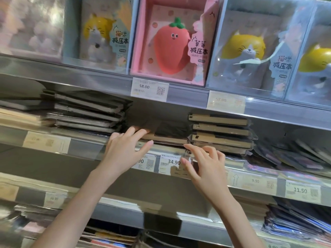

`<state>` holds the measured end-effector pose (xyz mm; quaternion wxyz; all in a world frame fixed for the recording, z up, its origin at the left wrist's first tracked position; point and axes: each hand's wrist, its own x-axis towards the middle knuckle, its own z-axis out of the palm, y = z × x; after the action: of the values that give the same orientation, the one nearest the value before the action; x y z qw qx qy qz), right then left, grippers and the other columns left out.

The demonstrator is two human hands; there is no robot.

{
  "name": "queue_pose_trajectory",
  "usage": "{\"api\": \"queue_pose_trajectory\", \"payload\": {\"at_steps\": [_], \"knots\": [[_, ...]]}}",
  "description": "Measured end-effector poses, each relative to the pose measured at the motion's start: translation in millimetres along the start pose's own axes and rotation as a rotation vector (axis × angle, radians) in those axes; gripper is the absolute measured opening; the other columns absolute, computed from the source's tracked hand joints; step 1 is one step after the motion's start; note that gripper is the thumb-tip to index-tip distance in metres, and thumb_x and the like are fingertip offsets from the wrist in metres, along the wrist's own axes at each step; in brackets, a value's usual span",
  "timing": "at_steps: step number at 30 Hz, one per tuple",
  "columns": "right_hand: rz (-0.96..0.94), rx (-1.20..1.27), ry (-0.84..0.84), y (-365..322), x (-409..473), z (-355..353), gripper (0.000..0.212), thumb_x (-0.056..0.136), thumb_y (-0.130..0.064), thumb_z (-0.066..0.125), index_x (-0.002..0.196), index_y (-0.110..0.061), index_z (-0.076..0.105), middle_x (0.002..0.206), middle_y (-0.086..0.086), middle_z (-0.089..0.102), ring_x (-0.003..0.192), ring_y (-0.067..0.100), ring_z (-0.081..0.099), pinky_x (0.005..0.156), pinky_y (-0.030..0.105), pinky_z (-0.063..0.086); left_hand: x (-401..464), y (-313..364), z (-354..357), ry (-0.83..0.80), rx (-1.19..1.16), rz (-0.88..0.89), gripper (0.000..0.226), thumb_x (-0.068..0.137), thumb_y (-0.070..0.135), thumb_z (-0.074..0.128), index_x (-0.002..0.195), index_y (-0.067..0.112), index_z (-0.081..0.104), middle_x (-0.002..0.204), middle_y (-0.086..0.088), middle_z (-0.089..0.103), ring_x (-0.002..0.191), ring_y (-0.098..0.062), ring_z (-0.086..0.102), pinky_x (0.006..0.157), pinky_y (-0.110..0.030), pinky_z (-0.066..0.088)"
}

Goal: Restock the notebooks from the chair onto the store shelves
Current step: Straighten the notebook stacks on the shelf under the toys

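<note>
A dark-covered notebook lies flat on the middle shelf, between a tall stack of black notebooks on the left and a stack of brown-edged notebooks on the right. My left hand rests with spread fingers on the front left corner of the dark-covered notebook. My right hand hovers with fingers apart at the shelf's front rail, just below the brown-edged stack, holding nothing. The chair is out of view.
Boxed squishy-toy notebooks, a pink strawberry box among cat boxes, fill the upper shelf. Price tags line the rails. Wrapped notebooks lean at the right. Lower shelves hold more stacks.
</note>
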<state>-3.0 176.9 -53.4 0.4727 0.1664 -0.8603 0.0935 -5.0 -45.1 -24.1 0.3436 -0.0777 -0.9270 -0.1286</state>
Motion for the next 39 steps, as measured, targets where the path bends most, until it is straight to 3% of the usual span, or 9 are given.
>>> {"api": "queue_pose_trajectory", "payload": {"at_steps": [4, 9, 18, 23, 29, 32, 35, 39], "knots": [[-0.019, -0.013, 0.018, -1, -1, 2, 0.041, 0.088, -0.050, 0.038, 0.118, -0.028, 0.056, 0.105, -0.009, 0.067, 0.103, 0.012, 0.044, 0.087, 0.031, 0.023, -1, 2, -7, -0.061, -0.026, -0.027, 0.043, 0.094, 0.053, 0.032, 0.131, 0.032, 0.042, 0.119, 0.002, 0.049, 0.103, -0.026, 0.049, 0.090, -0.032, 0.031], [-0.069, 0.000, 0.003, -6, 0, 1, 0.044, 0.085, -0.045, 0.041, 0.118, -0.019, 0.055, 0.106, -0.005, 0.065, 0.101, 0.011, 0.045, 0.088, 0.031, 0.024, -1, 0, -8, -0.058, -0.021, -0.011, 0.043, 0.093, 0.052, 0.035, 0.129, 0.031, 0.044, 0.115, 0.000, 0.049, 0.099, -0.027, 0.051, 0.088, -0.033, 0.032], [-0.131, 0.037, -0.008, -17, 6, 2, 0.047, 0.079, -0.038, 0.043, 0.116, -0.011, 0.053, 0.098, 0.002, 0.063, 0.096, 0.014, 0.042, 0.089, 0.026, 0.030, 9, -4, -13, -0.155, -0.045, -0.099, 0.048, 0.092, 0.055, 0.034, 0.132, 0.029, 0.041, 0.130, -0.006, 0.046, 0.110, -0.035, 0.049, 0.092, -0.038, 0.035], [-0.143, -0.011, -0.068, -36, 8, 10, 0.045, 0.081, -0.042, 0.040, 0.117, -0.018, 0.054, 0.103, -0.005, 0.064, 0.100, 0.015, 0.054, 0.100, 0.039, 0.024, 12, -4, -15, -0.236, -0.016, -0.174, 0.056, 0.091, 0.059, 0.030, 0.134, 0.023, 0.039, 0.133, -0.013, 0.044, 0.117, -0.042, 0.042, 0.095, -0.043, 0.035], [-0.110, -0.009, -0.043, -34, 8, 12, 0.033, 0.082, -0.037, 0.048, 0.109, -0.022, 0.059, 0.103, -0.008, 0.067, 0.093, 0.013, 0.064, 0.103, 0.037, 0.024, 11, 6, -20, -0.251, 0.022, -0.176, 0.053, 0.094, 0.054, 0.029, 0.133, 0.020, 0.040, 0.137, -0.014, 0.042, 0.118, -0.036, 0.044, 0.100, -0.041, 0.030], [-0.089, -0.056, -0.078, -37, 8, 13, 0.041, 0.086, -0.044, 0.038, 0.112, -0.022, 0.061, 0.108, -0.007, 0.066, 0.096, 0.012, 0.063, 0.102, 0.042, 0.032, 11, 5, -20, -0.257, 0.032, -0.204, 0.052, 0.092, 0.055, 0.031, 0.127, 0.020, 0.046, 0.138, -0.013, 0.042, 0.118, -0.040, 0.044, 0.096, -0.041, 0.033], [-0.064, -0.058, -0.097, -39, 10, 15, 0.046, 0.087, -0.047, 0.037, 0.115, -0.020, 0.061, 0.107, -0.004, 0.064, 0.096, 0.015, 0.063, 0.104, 0.045, 0.029, 8, 5, -21, -0.217, 0.033, -0.204, 0.049, 0.092, 0.054, 0.032, 0.123, 0.020, 0.049, 0.138, -0.011, 0.042, 0.115, -0.040, 0.046, 0.094, -0.040, 0.034], [-0.034, -0.034, -0.044, -41, 9, 15, 0.049, 0.085, -0.048, 0.040, 0.110, -0.014, 0.065, 0.097, 0.001, 0.063, 0.089, 0.019, 0.062, 0.102, 0.043, 0.030, 2, 7, -19, -0.167, -0.001, -0.171, 0.048, 0.093, 0.052, 0.033, 0.134, 0.028, 0.042, 0.142, -0.008, 0.037, 0.117, -0.036, 0.045, 0.100, -0.039, 0.029]]}}
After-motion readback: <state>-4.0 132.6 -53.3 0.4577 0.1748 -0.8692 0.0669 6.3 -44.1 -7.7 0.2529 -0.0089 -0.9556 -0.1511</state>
